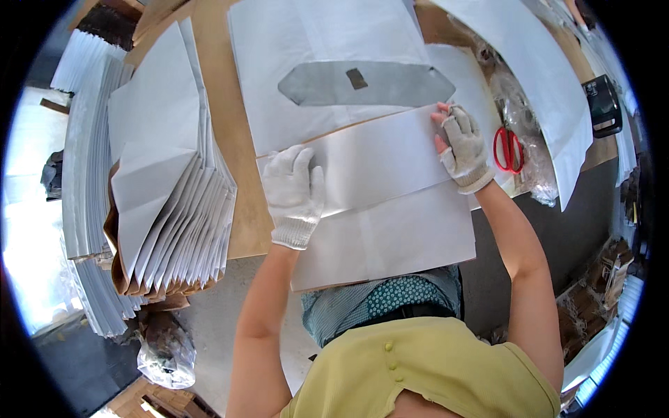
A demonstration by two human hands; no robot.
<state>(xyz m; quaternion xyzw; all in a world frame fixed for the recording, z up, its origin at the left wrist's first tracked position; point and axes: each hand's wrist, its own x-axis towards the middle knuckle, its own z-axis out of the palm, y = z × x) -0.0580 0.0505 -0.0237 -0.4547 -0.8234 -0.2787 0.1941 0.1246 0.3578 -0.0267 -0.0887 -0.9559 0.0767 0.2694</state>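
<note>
past the yellow top [425,359], keep the white paper [380,164] straight with left hand [293,184] flat, fingers spread, and right hand [463,145] bent at the edge, pinching i can't tell.

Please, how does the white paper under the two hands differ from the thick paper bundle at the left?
The white paper lies mostly flat with a fold or edge across it, while the thick paper bundle shows many layers fanned at its lower end. The left hand and right hand touch the white paper; neither touches the thick paper bundle. Both are mainly white, with brown at an edge.
</note>
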